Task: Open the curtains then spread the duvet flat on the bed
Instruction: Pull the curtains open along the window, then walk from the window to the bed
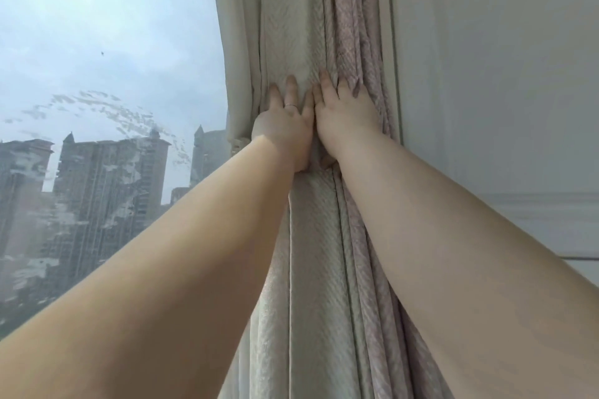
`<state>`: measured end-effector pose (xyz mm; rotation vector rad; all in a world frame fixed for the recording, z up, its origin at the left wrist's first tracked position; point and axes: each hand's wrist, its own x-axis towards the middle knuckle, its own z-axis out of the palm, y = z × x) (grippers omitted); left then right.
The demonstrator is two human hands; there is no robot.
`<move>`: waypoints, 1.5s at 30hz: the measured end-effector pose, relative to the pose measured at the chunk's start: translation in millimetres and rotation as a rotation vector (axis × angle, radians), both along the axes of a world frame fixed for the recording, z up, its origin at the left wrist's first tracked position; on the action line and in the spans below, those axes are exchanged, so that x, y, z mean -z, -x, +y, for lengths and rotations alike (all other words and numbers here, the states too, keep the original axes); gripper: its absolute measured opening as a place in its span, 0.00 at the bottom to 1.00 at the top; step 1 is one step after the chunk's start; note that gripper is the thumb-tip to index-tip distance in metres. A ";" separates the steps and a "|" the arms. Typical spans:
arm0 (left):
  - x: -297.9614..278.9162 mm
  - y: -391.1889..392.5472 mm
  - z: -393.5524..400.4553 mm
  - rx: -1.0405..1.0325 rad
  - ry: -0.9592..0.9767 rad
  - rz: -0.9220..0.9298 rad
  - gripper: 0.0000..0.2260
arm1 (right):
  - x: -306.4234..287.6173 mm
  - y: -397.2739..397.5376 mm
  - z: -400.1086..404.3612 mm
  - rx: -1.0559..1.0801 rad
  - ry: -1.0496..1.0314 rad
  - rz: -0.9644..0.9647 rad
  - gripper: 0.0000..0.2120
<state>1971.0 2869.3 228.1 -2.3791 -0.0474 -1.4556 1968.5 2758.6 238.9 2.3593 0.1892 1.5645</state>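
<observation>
The curtain, cream with a pinkish layer on its right, hangs bunched in tight vertical folds between the window and the wall. Both my arms reach out to it. My left hand, a ring on one finger, lies flat on the cream folds with its fingers spread. My right hand presses beside it, touching the left hand, and its fingertips sink into the pink folds. The thumbs point down, partly hidden in the fabric. No bed or duvet is in view.
A large uncovered window fills the left side, with streaked glass and tall buildings outside. A plain pale wall stands right of the curtain, with a horizontal moulding lower down.
</observation>
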 end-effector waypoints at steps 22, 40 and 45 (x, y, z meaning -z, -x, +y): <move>155.4 207.4 -50.8 0.372 0.194 0.016 0.34 | 167.0 174.2 -66.0 -0.599 -0.138 0.025 0.34; 457.0 286.3 -186.8 0.910 0.246 0.777 0.30 | 489.1 311.5 -248.1 -0.412 -0.724 0.811 0.30; 527.1 303.4 -235.1 1.048 0.273 1.064 0.27 | 552.3 375.7 -308.7 -0.116 -0.837 0.994 0.28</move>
